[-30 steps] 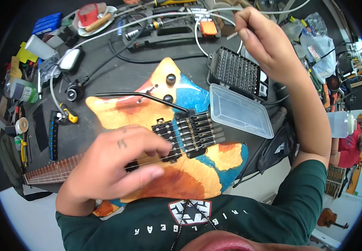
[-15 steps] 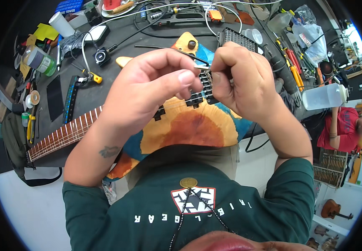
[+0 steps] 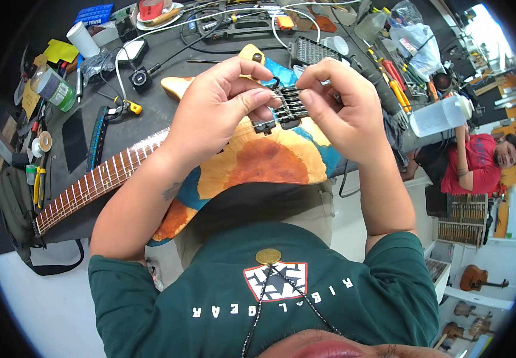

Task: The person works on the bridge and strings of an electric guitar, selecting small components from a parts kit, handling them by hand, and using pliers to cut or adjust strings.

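Note:
An electric guitar (image 3: pixel 270 161) with a wood and blue body lies on the bench, its fretted neck (image 3: pixel 109 178) pointing lower left. Both hands are at the black bridge with fine tuners (image 3: pixel 290 108). My left hand (image 3: pixel 219 107) is closed at the bridge's left side, thumb and fingertips drawn together on something too small to make out. My right hand (image 3: pixel 344 107) is curled on the bridge's right, thumb and forefinger near the tuners; what they grip is hidden. Behind it is a case of small bits (image 3: pixel 311 53), partly covered. A black bar (image 3: pixel 204 61) lies beyond the left hand.
The dark bench (image 3: pixel 82 80) holds cables, a green-liquid bottle (image 3: pixel 58 92), a tape roll (image 3: pixel 44 141), pliers, screwdrivers (image 3: pixel 398 89) and a clear container (image 3: pixel 439 113). A black bag (image 3: pixel 13 197) hangs left. A co-worker (image 3: pixel 472 164) in red is at right; guitars (image 3: pixel 475 277) stand beyond.
My right hand came down from above the bit case to the bridge, and my left moved up to meet it, fingers drawing together. The view shifted, showing more of the co-worker.

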`<state>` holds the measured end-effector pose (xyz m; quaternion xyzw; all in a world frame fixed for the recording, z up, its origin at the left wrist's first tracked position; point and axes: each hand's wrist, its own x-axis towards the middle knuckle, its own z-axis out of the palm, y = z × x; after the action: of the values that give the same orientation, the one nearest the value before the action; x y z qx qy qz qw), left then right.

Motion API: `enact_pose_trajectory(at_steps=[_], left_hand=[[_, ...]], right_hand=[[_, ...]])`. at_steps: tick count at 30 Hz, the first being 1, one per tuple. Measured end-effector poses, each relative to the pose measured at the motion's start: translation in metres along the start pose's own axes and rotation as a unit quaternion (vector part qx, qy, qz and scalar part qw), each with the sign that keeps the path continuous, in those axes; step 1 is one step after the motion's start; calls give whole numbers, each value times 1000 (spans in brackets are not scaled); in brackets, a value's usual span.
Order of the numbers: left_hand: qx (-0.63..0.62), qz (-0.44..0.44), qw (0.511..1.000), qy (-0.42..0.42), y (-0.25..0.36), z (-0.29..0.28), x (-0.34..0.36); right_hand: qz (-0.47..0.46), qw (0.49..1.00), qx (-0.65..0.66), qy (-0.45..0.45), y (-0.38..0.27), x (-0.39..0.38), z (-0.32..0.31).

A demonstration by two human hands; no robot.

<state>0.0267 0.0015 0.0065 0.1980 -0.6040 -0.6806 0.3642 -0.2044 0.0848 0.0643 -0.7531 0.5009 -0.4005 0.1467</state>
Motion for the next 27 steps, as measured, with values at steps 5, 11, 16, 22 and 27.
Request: enact_pose_trajectory(at_steps=[5,11,16,22,27], left_hand=[[5,-1,1000,-19,4,3,0],[64,4,998,-12,8,4,1],[149,19,989,-6,14,4,-2],[118,73,990,14,3,-10,4],[213,126,966,70,10,-13,-1]], right_hand=[[-143,976,-159,45,-14,-6,13],[-191,946,-260,32,-12,-9,21],[-155,945,-288,-24,-17,-7,25],[-79,977,-199,18,5,-7,19],[186,980,-59,35,19,-36,16]])
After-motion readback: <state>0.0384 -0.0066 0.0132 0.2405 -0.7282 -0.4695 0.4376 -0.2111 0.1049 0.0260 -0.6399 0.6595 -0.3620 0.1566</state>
